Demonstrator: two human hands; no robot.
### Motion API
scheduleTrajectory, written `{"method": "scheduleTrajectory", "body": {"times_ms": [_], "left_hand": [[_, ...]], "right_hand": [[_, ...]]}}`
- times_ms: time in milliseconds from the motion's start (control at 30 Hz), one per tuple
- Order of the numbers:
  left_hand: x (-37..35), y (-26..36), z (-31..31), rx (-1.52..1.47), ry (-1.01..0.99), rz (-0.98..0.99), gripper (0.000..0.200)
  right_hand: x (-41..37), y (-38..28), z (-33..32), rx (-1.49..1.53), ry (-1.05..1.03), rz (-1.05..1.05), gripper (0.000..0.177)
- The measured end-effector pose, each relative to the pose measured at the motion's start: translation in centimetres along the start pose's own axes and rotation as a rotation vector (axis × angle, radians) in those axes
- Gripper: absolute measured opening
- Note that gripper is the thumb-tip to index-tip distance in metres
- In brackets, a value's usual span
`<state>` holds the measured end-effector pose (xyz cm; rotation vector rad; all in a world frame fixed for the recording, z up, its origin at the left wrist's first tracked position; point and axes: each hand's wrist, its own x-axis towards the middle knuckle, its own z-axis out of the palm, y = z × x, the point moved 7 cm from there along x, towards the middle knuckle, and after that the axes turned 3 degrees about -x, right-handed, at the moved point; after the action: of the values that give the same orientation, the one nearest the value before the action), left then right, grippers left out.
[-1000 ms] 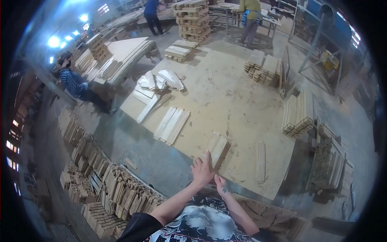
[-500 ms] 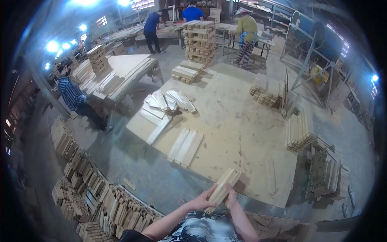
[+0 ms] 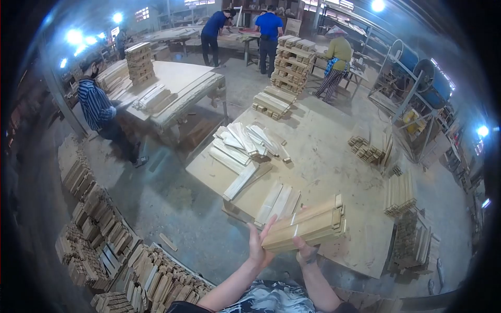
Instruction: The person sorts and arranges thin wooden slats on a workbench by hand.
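A bundle of pale wooden slats (image 3: 308, 224) is held between my hands above the near edge of the board-topped table (image 3: 344, 172). A narrow white strip crosses the bundle near its left part. My left hand (image 3: 258, 245) is at the bundle's left end, its palm and fingers against it and partly hidden behind. My right hand (image 3: 307, 254) grips the near lower side, thumb on the face, other fingers hidden underneath. Just beyond the bundle, a few slats (image 3: 276, 202) lie side by side on the table.
A loose pile of slats (image 3: 245, 140) and a tall stack (image 3: 292, 65) stand farther back. More bundles (image 3: 399, 193) are at the right. Rows of stacked slats (image 3: 156, 271) line the floor at lower left. A person in a striped shirt (image 3: 94, 107) stands by another table (image 3: 182, 78).
The bundle has been raised and turned, so its long side now points right and its broad face shows. My left fingers have shifted to its end. The view has swung, moving the table rightward.
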<state>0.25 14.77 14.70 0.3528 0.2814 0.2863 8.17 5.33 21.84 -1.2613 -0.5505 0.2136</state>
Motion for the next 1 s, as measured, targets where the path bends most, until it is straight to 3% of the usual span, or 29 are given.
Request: {"method": "scheduleTrajectory", "body": {"times_ms": [167, 267, 367, 467, 567, 800, 1000], "left_hand": [[2.1, 2.0, 0.0, -0.121, -0.031, 0.047, 0.112], [3.9, 2.7, 0.0, 0.061, 0.010, 0.059, 0.114], [6.1, 4.2, -1.9, 0.560, 0.108, 0.174, 0.105], [7.2, 6.1, 0.4, 0.967, -0.265, 0.079, 0.096], [8.9, 6.5, 4.4, 1.342, -0.451, 0.046, 0.104], [17.4, 4.6, 2.0, 1.001, -0.408, -0.121, 0.112], [25.7, 8.5, 0.5, 0.784, -0.417, -0.343, 0.115]], "right_hand": [[1.8, 1.6, 1.7, -0.021, -0.107, -0.106, 0.095], [4.0, 0.8, 2.4, 0.128, -0.056, -0.010, 0.090], [6.5, 2.7, 0.4, 0.092, -0.019, 0.018, 0.082], [8.5, 5.3, -0.8, 0.129, -0.061, 0.214, 0.074], [10.0, 6.7, -1.5, 0.123, -0.091, 0.320, 0.073], [15.7, 10.5, -1.9, 0.069, 0.094, 0.484, 0.092], [24.0, 11.7, 1.9, -0.040, 0.275, 0.567, 0.107]]}}
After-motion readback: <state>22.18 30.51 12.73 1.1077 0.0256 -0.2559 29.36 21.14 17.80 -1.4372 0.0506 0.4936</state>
